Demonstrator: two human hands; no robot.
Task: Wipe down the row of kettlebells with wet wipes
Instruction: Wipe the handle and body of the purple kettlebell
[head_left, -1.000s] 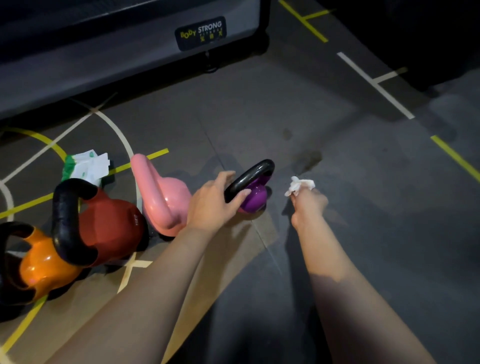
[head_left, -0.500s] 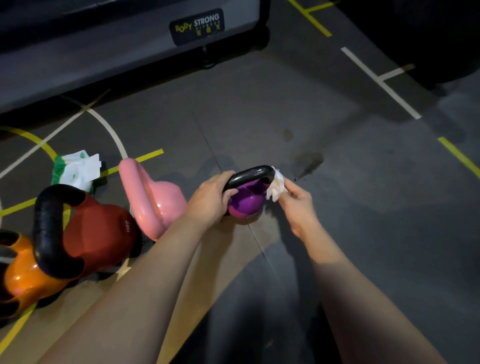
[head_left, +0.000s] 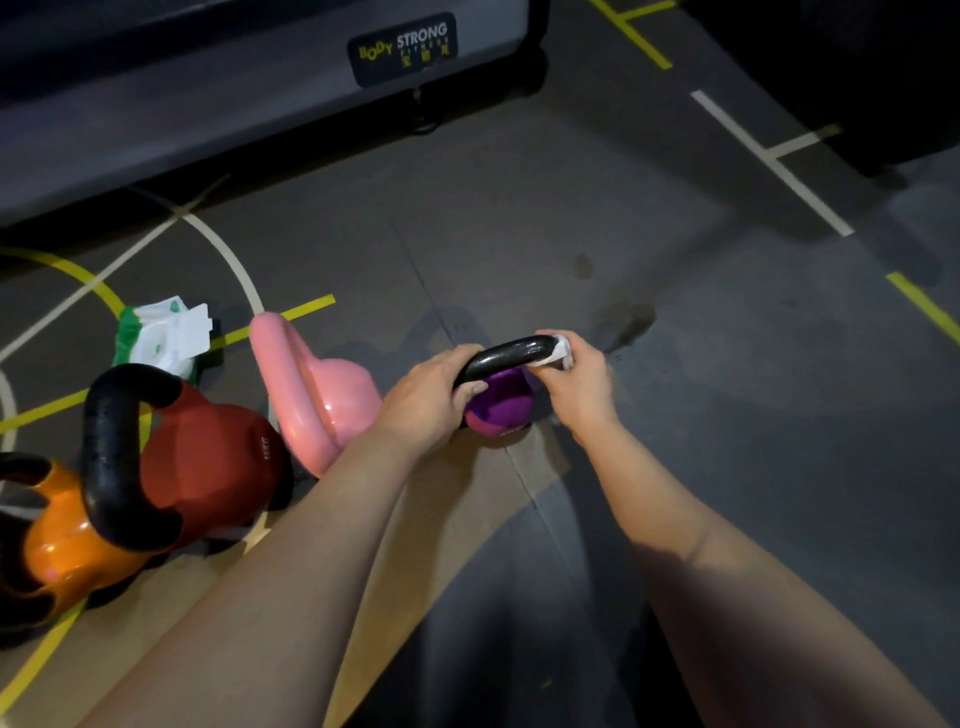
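Note:
A small purple kettlebell (head_left: 500, 406) with a black handle stands on the floor at the right end of a row. My left hand (head_left: 428, 402) grips the left end of its handle. My right hand (head_left: 581, 382) holds a white wet wipe (head_left: 561, 353) wrapped against the handle's right end. To the left along the row sit a pink kettlebell (head_left: 322, 387), a red kettlebell (head_left: 208, 462) with a black handle and an orange kettlebell (head_left: 67, 545).
A green and white pack of wet wipes (head_left: 163, 332) lies on the floor behind the red kettlebell. A dark machine base (head_left: 402, 49) labelled Body Strong runs along the back. The floor carries yellow and white lines.
My right hand moved left from beside the purple kettlebell and brought the wipe onto the right end of its handle. My left hand kept its grip on the handle.

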